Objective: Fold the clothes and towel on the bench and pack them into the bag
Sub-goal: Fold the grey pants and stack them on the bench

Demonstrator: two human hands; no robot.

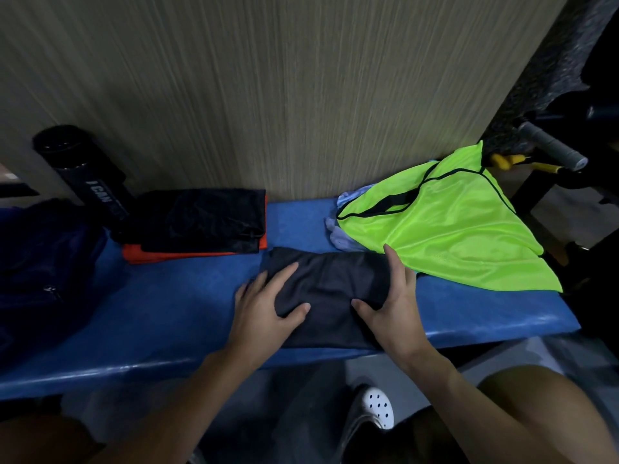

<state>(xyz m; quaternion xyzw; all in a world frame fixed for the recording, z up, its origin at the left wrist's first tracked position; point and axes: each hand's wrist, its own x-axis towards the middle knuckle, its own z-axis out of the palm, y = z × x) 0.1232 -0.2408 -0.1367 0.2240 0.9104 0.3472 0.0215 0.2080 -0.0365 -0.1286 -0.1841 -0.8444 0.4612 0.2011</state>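
Head view: left hand [268, 306] and right hand [392, 296] lie flat, fingers straight, on the dark garment [331, 289] at the middle of the bench [167, 313]. The slick cloth could spring unfolded when lifted toward what looks like the bag [40, 262], at the bench's left end.

The only legible writing is on the black cylinder [80, 172] that leans against the wall just left of the folded black-and-orange pile [201, 226]. White capitals running along its side read "I CAN". More letters follow toward its lower end, too dark to make out.
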